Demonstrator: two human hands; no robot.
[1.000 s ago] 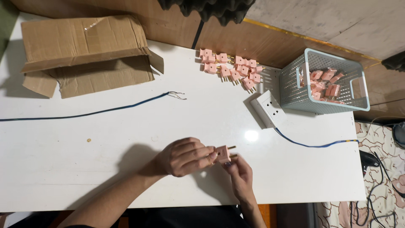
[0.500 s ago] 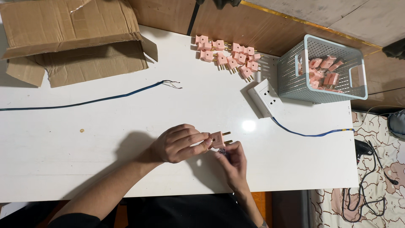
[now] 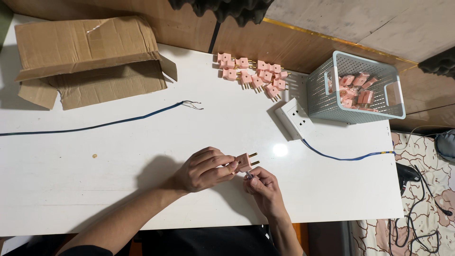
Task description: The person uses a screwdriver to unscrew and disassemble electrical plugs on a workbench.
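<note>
My left hand point(image 3: 204, 168) grips a small pink two-pin plug point(image 3: 245, 161) just above the white table point(image 3: 85, 189), its brass pins pointing right. Right below it, my right hand point(image 3: 263, 187) pinches a small dark tool or part against the plug's underside; what it is stays too small to tell. Both hands meet near the table's front edge.
Several pink plugs point(image 3: 253, 75) lie at the table's far side. A pale blue mesh basket point(image 3: 393, 97) holds more of them. A white socket block point(image 3: 295, 118) with a blue cable point(image 3: 346, 157) lies beside it. A loose blue wire point(image 3: 95, 126) and a cardboard box point(image 3: 90, 59) are at left.
The hands keep the plug at much the same spot between them. The view has shifted slightly; nothing on the table has moved.
</note>
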